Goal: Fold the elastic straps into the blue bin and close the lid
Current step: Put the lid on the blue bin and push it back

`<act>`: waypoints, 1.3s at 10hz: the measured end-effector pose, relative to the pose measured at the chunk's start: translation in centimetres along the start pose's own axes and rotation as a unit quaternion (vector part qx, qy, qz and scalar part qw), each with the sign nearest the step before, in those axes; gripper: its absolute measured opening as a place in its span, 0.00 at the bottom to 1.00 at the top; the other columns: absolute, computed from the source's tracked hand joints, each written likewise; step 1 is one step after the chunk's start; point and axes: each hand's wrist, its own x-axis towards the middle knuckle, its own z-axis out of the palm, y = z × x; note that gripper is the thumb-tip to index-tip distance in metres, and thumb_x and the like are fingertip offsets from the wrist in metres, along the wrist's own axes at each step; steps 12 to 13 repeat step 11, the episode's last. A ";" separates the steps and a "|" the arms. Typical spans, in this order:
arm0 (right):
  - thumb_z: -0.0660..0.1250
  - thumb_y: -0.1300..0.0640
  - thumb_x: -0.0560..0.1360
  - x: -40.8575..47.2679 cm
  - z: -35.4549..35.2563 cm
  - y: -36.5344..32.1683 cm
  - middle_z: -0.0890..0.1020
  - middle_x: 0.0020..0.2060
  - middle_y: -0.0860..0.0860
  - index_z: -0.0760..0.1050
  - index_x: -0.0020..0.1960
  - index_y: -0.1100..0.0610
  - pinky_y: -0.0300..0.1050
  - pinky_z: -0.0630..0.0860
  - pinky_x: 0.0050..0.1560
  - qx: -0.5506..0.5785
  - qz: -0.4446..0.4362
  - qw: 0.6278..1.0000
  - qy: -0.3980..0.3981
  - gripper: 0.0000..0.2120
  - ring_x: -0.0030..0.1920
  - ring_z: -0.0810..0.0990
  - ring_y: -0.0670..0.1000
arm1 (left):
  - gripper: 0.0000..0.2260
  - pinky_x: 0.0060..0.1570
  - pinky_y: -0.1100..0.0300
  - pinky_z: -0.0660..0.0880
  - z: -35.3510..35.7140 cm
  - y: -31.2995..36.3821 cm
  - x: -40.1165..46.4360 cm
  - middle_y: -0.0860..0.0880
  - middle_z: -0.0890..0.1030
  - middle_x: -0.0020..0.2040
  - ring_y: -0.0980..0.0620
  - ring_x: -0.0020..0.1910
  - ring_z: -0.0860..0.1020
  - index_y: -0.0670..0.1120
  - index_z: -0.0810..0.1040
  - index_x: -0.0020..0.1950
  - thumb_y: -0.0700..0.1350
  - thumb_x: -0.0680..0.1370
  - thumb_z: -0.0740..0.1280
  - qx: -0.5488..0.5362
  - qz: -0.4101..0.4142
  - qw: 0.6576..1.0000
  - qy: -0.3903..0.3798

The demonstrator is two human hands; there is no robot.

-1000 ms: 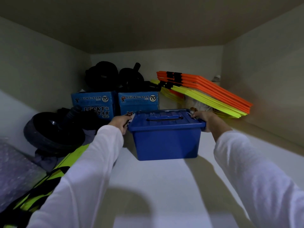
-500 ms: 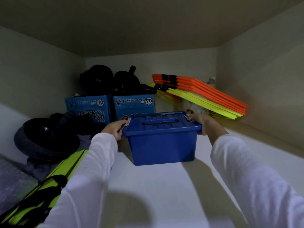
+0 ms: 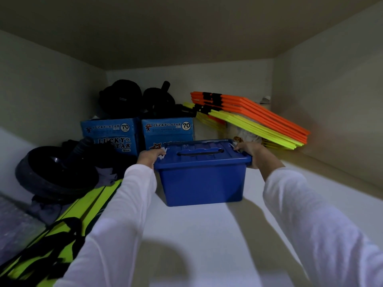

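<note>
I hold the blue plastic bin [image 3: 202,181] by its two short ends, its ridged blue lid [image 3: 202,151] shut on top. My left hand [image 3: 149,158] curls around the left rim, my right hand [image 3: 253,152] around the right rim, fingers closed on the edges. The bin sits on the white shelf [image 3: 207,235], just in front of two blue cardboard paper boxes [image 3: 167,131].

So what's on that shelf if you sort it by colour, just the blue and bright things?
Blue bin with lid, held by left hand and right hand: 1
Blue Lucky Star boxes: 2
Orange stack: 1
Yellow stack: 1
Total: 5
</note>
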 end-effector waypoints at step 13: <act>0.62 0.54 0.78 -21.2 -9.5 0.9 0.80 0.45 0.51 0.74 0.51 0.54 0.41 0.75 0.43 0.107 -0.238 0.962 0.084 0.05 0.40 0.79 0.47 | 0.11 0.47 0.76 0.73 0.4 -3.3 -24.3 0.61 0.80 0.48 0.58 0.50 0.79 0.58 0.73 0.61 0.51 0.79 0.62 -0.076 0.216 0.968 0.104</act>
